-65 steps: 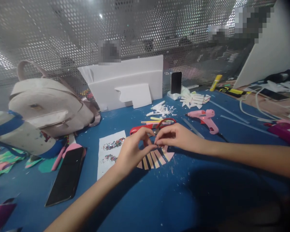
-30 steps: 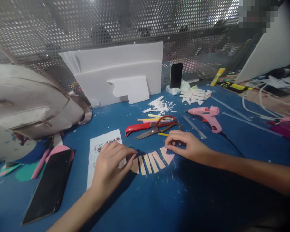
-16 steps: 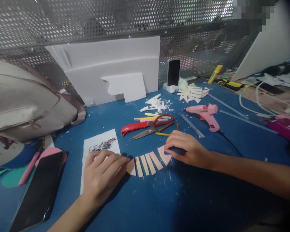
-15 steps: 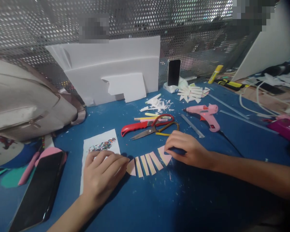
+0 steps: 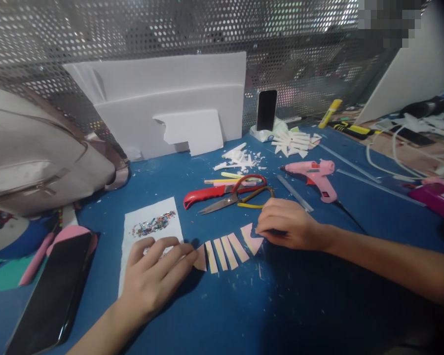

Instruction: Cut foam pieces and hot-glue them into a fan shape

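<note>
Several pale pink paper strips (image 5: 225, 252) lie fanned out on the blue table (image 5: 266, 305). My left hand (image 5: 153, 278) lies flat with fingers stretched out, its fingertips at the leftmost strip and partly over a white sheet (image 5: 150, 231) sprinkled with glitter. My right hand (image 5: 286, 224) rests curled at the right end of the fan, its fingertips pressed on the pink triangular piece (image 5: 252, 240). What the fingers pinch, if anything, is hidden.
Scissors (image 5: 237, 197) and a red cutter (image 5: 207, 195) lie just behind the strips. A pink glue gun (image 5: 314, 175) sits to the right, a dark phone (image 5: 48, 291) and a pale backpack (image 5: 40, 153) to the left. White foam boards (image 5: 170, 98) lean on the perforated screen.
My hands came apart from a joint pinch above the strips and went down to the table at either end of the fan. The view has shifted left and closer.
</note>
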Demonstrator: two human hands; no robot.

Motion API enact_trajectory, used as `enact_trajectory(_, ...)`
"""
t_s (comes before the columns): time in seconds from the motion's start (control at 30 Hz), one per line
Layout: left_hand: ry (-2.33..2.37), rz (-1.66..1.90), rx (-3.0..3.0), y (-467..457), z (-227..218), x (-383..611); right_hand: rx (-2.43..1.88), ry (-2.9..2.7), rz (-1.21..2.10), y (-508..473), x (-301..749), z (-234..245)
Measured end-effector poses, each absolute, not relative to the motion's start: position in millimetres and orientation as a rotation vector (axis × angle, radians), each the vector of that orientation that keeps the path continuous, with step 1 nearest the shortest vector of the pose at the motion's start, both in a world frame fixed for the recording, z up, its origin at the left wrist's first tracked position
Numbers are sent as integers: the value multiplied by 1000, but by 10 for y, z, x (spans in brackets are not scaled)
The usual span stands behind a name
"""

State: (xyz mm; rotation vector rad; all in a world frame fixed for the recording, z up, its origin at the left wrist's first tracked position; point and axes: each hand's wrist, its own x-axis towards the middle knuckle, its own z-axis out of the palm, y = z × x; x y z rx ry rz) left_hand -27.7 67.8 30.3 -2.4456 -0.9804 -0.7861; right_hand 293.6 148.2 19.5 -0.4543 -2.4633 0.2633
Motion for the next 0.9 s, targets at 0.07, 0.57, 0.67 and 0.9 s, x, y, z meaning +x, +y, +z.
enact_trajectory(0.07, -958, -766, -2440, 691, 292, -304, -420, -2485, 227, 1510, 2955, 196)
enact_trajectory(0.57, -688, -611, -2505, 718, 301, -416, -365, -2602, 107, 1554, 3014, 187)
enact_trajectory(0.67, -677, -590, -2496, 734, 286, -427, -357, -2621, 87, 1555, 3022, 177)
enact_trajectory(0.9, -615, -573, -2522, 745, 256, -441, -320, -2649, 35, 1567, 3023, 170)
